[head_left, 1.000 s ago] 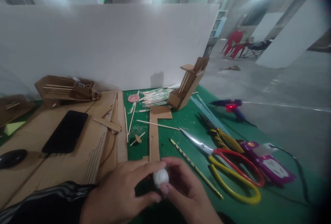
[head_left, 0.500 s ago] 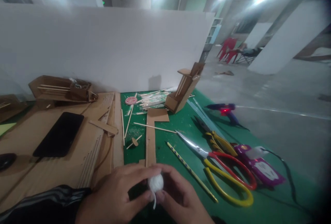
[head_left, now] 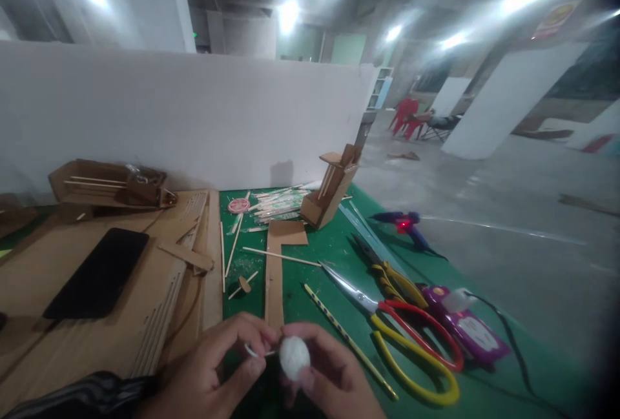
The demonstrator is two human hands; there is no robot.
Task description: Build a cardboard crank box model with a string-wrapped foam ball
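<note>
Pinched between the right hand's [head_left: 339,374] thumb and fingers, the ball [head_left: 294,359] sits over the near part of the green table [head_left: 296,303], just in front of the card strip [head_left: 274,283]. The left hand [head_left: 217,361] has the string [head_left: 250,350] between thumb and fingertips, a small white loop showing above the thumb and a short stretch reaching toward the ball.

For good control, the person would do best to let the right hand steady the ball with a light, even pinch, since squeezing could flatten it or make it slip. The left fingers should hold the string close to the ball, with gentle tension: too much slack invites loops and tangles, while a hard tug might drag strands out of place. Turning the ball a little at a time would spread the wraps evenly. Both hands are better kept clear of the pencil [head_left: 349,341] and scissors [head_left: 351,291], where a loose end could snag.
</note>
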